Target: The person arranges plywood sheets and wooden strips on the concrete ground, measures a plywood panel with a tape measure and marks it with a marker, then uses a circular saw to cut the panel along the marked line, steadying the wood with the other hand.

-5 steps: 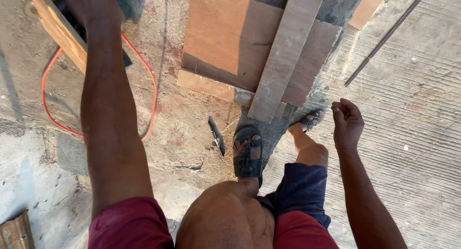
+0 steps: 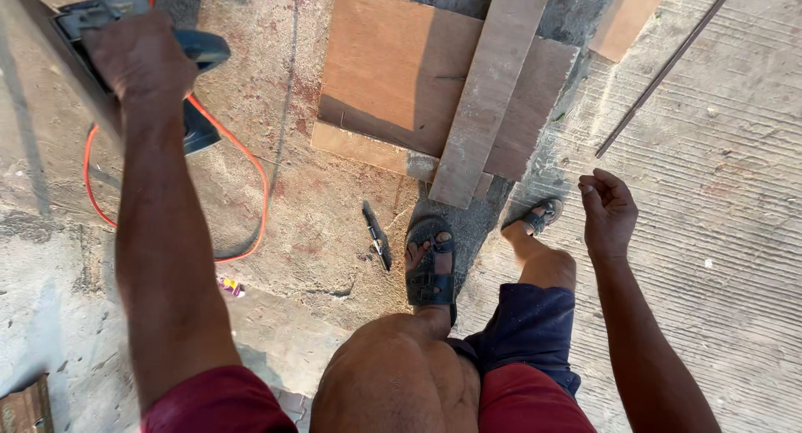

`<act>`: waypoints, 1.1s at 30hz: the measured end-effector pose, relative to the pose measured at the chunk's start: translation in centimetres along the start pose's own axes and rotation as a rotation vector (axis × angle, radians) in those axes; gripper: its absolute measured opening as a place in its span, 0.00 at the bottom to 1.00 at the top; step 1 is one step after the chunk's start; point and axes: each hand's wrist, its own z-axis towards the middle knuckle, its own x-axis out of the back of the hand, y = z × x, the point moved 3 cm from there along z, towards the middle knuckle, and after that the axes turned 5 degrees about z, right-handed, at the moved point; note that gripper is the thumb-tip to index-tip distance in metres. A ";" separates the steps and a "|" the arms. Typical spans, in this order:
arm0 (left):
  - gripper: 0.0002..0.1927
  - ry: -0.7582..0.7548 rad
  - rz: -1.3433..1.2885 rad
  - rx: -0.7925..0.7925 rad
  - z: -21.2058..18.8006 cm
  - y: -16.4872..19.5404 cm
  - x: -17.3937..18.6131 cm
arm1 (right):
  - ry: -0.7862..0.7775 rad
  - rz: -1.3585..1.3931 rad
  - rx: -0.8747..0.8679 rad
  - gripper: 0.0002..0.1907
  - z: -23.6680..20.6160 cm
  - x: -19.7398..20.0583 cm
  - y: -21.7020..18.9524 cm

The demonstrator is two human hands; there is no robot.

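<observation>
My left hand [image 2: 138, 61] grips a blue and black power tool [image 2: 196, 74] at the upper left, resting on a wooden board edge [image 2: 50, 65]. An orange cord [image 2: 251, 182] loops from the tool across the concrete floor. My right hand [image 2: 608, 212] hangs free at the right with fingers loosely curled, holding nothing, above my right sandalled foot [image 2: 539, 217]. My left foot [image 2: 430, 266] in a dark sandal stands just below a long wooden plank [image 2: 493, 91], which lies over a brown plywood sheet [image 2: 393, 65].
A small dark hand tool [image 2: 376, 235] lies on the floor left of my left foot. A thin metal rod [image 2: 664, 70] lies diagonally on ridged concrete at the upper right. Another plywood piece [image 2: 622, 20] sits at the top right. A wood scrap [image 2: 25, 408] is at the bottom left.
The view has tilted down a little, so the power tool under my left hand shows more fully. Both hands keep their places.
</observation>
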 end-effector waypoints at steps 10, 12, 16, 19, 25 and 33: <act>0.23 0.298 -0.857 0.456 -22.0 -14.2 15.5 | -0.200 0.102 0.056 0.11 -3.9 -8.1 -14.0; 0.23 0.369 -1.035 0.429 -26.6 -12.9 18.9 | -0.288 0.140 0.120 0.09 -5.5 -9.9 -19.3; 0.25 0.609 -1.202 0.202 -30.9 -7.2 26.3 | -0.622 0.414 0.255 0.08 -10.1 -12.9 -30.6; 0.27 0.733 -1.290 0.092 -30.4 -1.4 29.4 | -0.751 0.393 0.158 0.14 -13.4 -14.1 -36.5; 0.29 0.700 -1.417 -0.568 -26.6 11.1 33.6 | -0.551 0.389 -0.038 0.29 -15.8 -12.8 -38.3; 0.31 0.564 -1.419 -0.736 -27.1 30.0 37.2 | -0.356 0.626 0.093 0.27 -14.7 -6.0 -32.9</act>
